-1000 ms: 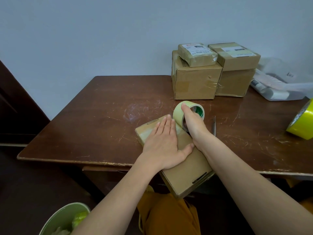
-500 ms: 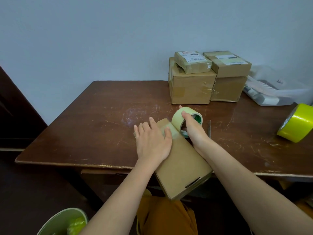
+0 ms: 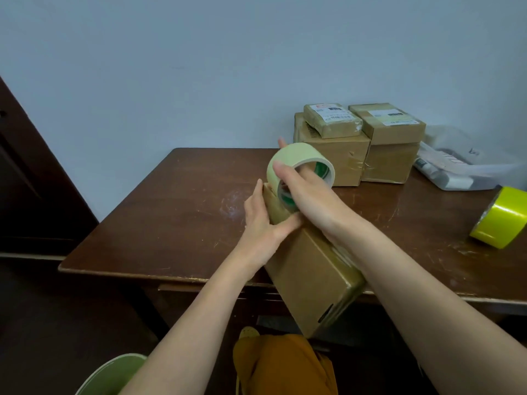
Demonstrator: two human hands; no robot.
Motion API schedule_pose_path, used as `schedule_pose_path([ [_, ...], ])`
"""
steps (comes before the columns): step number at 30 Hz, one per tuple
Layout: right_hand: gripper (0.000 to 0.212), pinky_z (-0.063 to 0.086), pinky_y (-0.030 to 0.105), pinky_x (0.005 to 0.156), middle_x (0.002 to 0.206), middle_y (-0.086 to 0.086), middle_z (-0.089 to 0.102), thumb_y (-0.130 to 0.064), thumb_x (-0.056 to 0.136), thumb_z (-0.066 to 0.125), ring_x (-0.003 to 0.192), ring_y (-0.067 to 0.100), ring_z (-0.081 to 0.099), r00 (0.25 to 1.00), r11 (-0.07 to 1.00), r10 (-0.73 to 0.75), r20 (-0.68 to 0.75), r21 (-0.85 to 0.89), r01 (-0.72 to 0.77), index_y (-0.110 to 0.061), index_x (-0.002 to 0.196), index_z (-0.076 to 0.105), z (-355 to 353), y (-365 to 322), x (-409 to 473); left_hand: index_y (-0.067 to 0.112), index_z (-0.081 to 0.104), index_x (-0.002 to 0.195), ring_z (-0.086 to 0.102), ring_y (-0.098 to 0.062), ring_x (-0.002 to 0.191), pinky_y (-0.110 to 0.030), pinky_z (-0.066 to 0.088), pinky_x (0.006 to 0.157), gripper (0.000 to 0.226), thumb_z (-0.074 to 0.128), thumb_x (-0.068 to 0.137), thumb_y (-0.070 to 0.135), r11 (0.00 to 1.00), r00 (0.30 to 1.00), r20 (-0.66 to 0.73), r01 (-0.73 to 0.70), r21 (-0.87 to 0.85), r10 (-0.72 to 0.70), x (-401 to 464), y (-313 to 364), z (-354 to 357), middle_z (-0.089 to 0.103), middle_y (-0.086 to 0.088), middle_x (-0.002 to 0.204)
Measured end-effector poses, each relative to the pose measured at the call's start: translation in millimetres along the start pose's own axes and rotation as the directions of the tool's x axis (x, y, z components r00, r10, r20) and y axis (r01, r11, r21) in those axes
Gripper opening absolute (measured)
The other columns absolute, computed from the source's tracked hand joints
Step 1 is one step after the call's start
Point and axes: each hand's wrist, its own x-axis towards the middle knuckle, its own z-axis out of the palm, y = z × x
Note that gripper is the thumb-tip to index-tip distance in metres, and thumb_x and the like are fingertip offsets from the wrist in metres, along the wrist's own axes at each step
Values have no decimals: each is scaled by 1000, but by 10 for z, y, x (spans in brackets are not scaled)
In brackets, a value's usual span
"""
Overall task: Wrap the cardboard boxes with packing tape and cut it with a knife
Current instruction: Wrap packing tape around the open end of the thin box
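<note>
A long flat cardboard box (image 3: pixel 310 277) lies slanted over the table's front edge, its far end lifted. My left hand (image 3: pixel 261 220) grips that far end from the left side, thumb laid across the top. My right hand (image 3: pixel 310 195) holds a pale tape roll (image 3: pixel 296 163) with a green core above the box's far end, fingers hooked through the core. A strip of tape runs along the box's top and right edge. The knife is hidden behind my right forearm.
Several taped cardboard boxes (image 3: pixel 359 143) are stacked at the table's back by the wall. A plastic bag of items (image 3: pixel 456 172) lies to their right. A yellow-green tape roll (image 3: pixel 502 218) sits at the right edge. A green bin (image 3: pixel 114 374) stands on the floor at lower left.
My right hand lifted the tape roll up off the table and over the box's far end. My left hand slid from flat on the top to gripping the box's far left side, raising it.
</note>
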Motion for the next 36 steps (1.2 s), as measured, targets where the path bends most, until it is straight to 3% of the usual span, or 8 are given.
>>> schedule_pose_path([
  [3,58,31,13,95,133,-25,40,-42,102,41,127,-1,41,1000,998,-11,21,-57,12,-46,155,16,114,-4,-58,54,10,147,33,-8,129,-32,41,103,112,71,55,68,997,999,-30,34,-74,-36,-25,-63,-13,19,14,142],
  [6,54,39,20,100,133,-10,59,-34,102,41,123,4,52,999,1000,-20,-43,-17,19,-39,154,27,185,-37,-74,58,17,132,34,15,102,-14,36,76,97,73,53,65,991,998,-60,10,-137,-18,-32,-131,-44,25,14,130],
  [9,28,46,38,104,118,-2,70,-31,97,45,111,11,61,979,999,-7,-205,48,17,-28,117,64,227,-67,-90,56,21,128,37,6,112,-20,42,81,93,73,51,60,988,997,-72,-15,-150,4,-38,-172,-55,30,8,133],
  [14,21,53,44,97,99,-13,76,-24,91,52,91,6,68,867,965,163,-472,259,-40,-18,89,73,137,-31,-92,50,27,133,44,-14,124,-40,50,99,92,76,54,53,981,997,-69,-49,-186,37,-70,-257,-94,33,6,134],
  [19,20,57,44,77,90,7,76,-27,80,66,77,21,69,891,984,126,-437,167,-58,-13,93,74,196,-70,-27,45,27,133,43,-13,125,-37,48,101,92,76,55,53,969,997,-75,-33,-246,15,-116,-356,-176,36,1,140],
  [23,23,57,54,89,102,7,75,-23,83,75,96,26,70,903,970,210,-375,197,-144,-11,101,68,111,-4,4,44,23,136,41,-13,126,-37,47,102,96,75,56,57,968,999,-50,-31,-249,20,-139,-370,-213,33,2,141],
  [27,33,54,48,96,108,5,73,-26,83,77,104,21,66,894,952,266,-360,241,-187,-11,111,68,71,96,6,45,22,137,41,-16,128,-44,46,105,97,74,56,57,965,999,-38,-22,-259,13,-127,-369,-203,33,2,142],
  [36,10,54,51,96,99,3,77,-17,87,72,100,25,71,905,924,282,-318,344,-167,-17,95,78,116,280,-33,44,23,138,42,-14,128,-40,48,104,97,75,57,56,959,999,-43,-40,-281,29,-133,-417,-213,34,2,142],
])
